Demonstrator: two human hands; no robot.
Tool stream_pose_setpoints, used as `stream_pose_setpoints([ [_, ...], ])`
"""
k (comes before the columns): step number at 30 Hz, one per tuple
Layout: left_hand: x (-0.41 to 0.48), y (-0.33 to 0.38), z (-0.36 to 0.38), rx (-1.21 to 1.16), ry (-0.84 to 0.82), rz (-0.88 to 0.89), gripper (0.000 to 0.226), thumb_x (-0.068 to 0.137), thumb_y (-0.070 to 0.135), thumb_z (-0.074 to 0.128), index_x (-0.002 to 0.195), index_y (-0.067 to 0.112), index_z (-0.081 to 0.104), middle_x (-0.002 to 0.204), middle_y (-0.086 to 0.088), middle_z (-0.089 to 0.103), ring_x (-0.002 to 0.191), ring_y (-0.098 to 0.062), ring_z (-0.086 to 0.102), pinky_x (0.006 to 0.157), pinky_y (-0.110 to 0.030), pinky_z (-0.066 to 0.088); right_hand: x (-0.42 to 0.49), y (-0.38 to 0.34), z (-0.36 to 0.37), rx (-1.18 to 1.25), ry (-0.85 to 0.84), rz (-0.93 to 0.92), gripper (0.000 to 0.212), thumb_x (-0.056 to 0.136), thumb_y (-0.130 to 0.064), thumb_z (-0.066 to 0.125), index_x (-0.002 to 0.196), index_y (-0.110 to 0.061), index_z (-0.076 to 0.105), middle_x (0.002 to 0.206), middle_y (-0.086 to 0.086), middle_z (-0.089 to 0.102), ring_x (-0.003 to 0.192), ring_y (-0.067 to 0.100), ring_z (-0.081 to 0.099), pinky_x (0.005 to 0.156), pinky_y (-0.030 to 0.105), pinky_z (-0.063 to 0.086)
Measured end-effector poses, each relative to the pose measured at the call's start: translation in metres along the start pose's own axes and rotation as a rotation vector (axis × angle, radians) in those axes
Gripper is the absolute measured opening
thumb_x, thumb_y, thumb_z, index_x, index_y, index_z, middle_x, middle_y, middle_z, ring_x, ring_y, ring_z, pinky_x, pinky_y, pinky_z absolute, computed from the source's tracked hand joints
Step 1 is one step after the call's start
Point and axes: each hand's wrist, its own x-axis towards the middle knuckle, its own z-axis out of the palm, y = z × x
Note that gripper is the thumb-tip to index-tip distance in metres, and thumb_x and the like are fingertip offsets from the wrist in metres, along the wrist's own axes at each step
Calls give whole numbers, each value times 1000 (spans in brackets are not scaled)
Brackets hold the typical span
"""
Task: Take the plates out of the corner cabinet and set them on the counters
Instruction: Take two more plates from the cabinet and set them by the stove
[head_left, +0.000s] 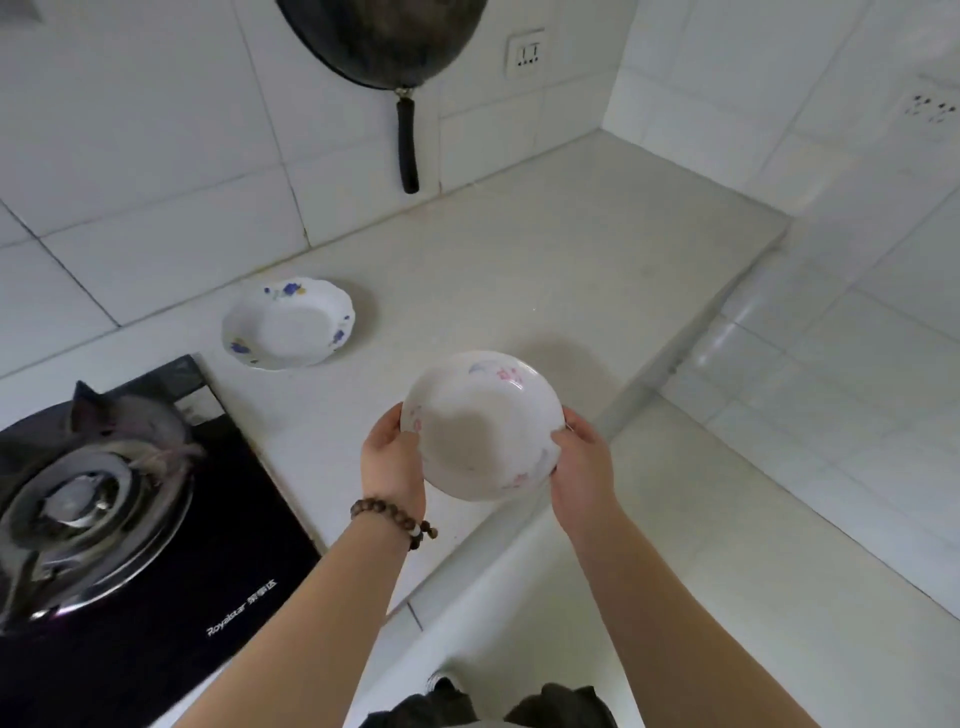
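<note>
Black wok (382, 36) hangs on tiled wall (130, 156), socket (525, 53) just right of it; gas hob (104, 499) btm-left.

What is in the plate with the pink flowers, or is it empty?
Empty. The pink-flowered plate, held at its rim by the left hand and right hand, shows only bare white inside.

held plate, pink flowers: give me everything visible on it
The pink-flowered plate is round, deep and white, glossy like glazed ceramic, with faint pink and grey-blue floral prints round its inner wall. Empty, seemingly intact. It is tilted, inside toward the camera, held above the counter. The left hand grips its left rim, the right hand its right rim; nothing else touches it.
</note>
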Motion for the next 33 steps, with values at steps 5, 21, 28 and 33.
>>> stream_pose_setpoints([
  [5,31,15,-12,-22,125,26,42,78,-3,46,79,26,76,90,-2,75,93,-27,67,82,-39,54,38,-2,46,-86,-113,42,44,78,14,41,80,-16,73,83,10,65,80,25,59,72,31,46],
  [21,53,10,-31,-268,618,35,33,86,-4,51,88,20,74,98,-6,74,100,-28,67,96,-47,51,122,38,134,-488,-542,224,42,75,8,40,99,-7,72,97,16,68,85,26,58,77,37,45],
  [28,54,-3,-31,-316,648,23,28,87,-2,50,94,13,72,109,-15,71,106,-32,64,101,-51,47,128,48,136,-576,-583,239,32,73,8,38,89,2,65,79,22,53,78,22,47,73,35,34],
  [33,54,-6,-31,-305,650,13,25,88,0,51,98,12,71,110,-15,69,111,-35,62,102,-51,47,127,51,134,-563,-606,251,41,72,7,39,91,-10,71,83,12,63,77,21,52,72,35,39],
])
